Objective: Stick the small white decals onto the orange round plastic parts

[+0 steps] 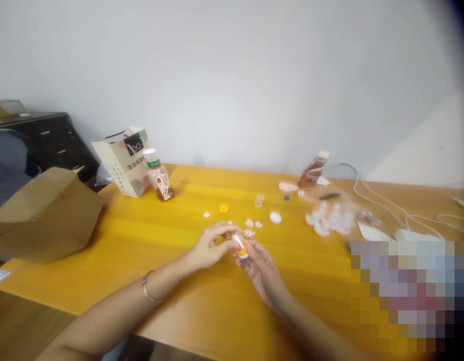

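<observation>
Pinching an orange-banded container (pixel 240 246), left hand (pixel 210 244) on its left, right hand (pixel 265 273) opposite

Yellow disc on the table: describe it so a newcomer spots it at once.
On the table, find the white-capped bottle beside the upright paper bag. Go right to the loose pieces beyond the left hand. The yellow disc lies there; its colour sets it apart from the small white piece on its left and the white disc farther right.

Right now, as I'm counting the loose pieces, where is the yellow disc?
In the head view, the yellow disc lies on the table beyond the left hand, with a small white disc close to its left.
</observation>
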Tool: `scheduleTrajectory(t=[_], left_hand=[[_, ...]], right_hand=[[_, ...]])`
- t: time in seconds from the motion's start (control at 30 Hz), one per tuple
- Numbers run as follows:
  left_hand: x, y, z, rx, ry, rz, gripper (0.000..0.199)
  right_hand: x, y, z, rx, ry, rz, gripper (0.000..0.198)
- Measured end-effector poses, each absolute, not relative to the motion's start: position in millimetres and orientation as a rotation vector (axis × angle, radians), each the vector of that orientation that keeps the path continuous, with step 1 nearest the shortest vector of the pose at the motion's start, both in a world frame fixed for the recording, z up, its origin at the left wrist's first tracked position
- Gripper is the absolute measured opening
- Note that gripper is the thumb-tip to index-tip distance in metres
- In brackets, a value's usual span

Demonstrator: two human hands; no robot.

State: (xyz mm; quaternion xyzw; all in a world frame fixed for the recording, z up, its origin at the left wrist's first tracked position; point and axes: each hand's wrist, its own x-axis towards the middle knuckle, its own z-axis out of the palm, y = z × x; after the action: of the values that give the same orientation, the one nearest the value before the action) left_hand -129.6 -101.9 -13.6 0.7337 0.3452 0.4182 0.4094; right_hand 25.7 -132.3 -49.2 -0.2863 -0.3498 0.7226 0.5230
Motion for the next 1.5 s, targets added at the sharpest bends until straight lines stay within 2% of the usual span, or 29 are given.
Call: scheduleTrajectory(t=[0.17, 0.33, 0.43, 0.53, 0.63, 0.77, 0.87, 1.03, 1.2, 1.37, 1.5], left_hand=[[-137.7, -94.5, -11.4, 1.744, 0.554, 0.885, 0.031], [-132.4, -96.7, -17.0, 1.618, 0.619, 1.038, 0.042], [-124.8, -98.4, -23.7, 1.527, 0.778, 1.172, 0.033], [-124.3, -98.0, -22.6, 1.515, 0.722, 1.129, 0.022], [-129.2, -96.7, -16.8, 1.516, 0.565, 0.974, 0.026], [-129.4, -95.7, -19.0, 1.451, 0.582, 1.041, 0.039], [-123.7, -96.7, -26.6, 1.444, 0.736, 1.13, 0.031], [-119.4, -102.7, -26.8, 1.55, 0.789, 1.136, 0.027], [-122.9, -102.9, -21.6, 1.533, 0.764, 1.125, 0.029], [-123.5, -101.2, -19.8, 1.501, 0.709, 0.938, 0.039], [-118.7, -106.6, -19.8, 1.567, 0.756, 0.953, 0.03]], right_hand=[[23.1, -131.1, -49.9, -0.65, -0.593, 1.943, 0.021], [21.8, -132.7, -49.3, -0.611, -0.742, 1.767, 0.018], [21.3, -135.0, -49.2, -0.625, -0.775, 1.734, 0.015], [19.1, -137.8, -48.9, -0.602, -0.656, 1.876, 0.015], [16.2, -139.1, -48.4, -0.602, -0.586, 1.955, 0.02], [17.4, -136.8, -47.9, -0.676, -0.814, 1.659, 0.017], [21.7, -135.6, -47.5, -0.728, -0.95, 1.445, 0.021], [24.1, -138.4, -44.7, -0.603, -0.789, 1.696, 0.013], [22.6, -138.8, -41.8, -0.563, -0.635, 1.875, 0.017], [25.3, -135.2, -42.5, -0.526, -0.821, 1.828, 0.022], [24.1, -136.1, -44.7, -0.573, -0.873, 1.713, 0.02]])
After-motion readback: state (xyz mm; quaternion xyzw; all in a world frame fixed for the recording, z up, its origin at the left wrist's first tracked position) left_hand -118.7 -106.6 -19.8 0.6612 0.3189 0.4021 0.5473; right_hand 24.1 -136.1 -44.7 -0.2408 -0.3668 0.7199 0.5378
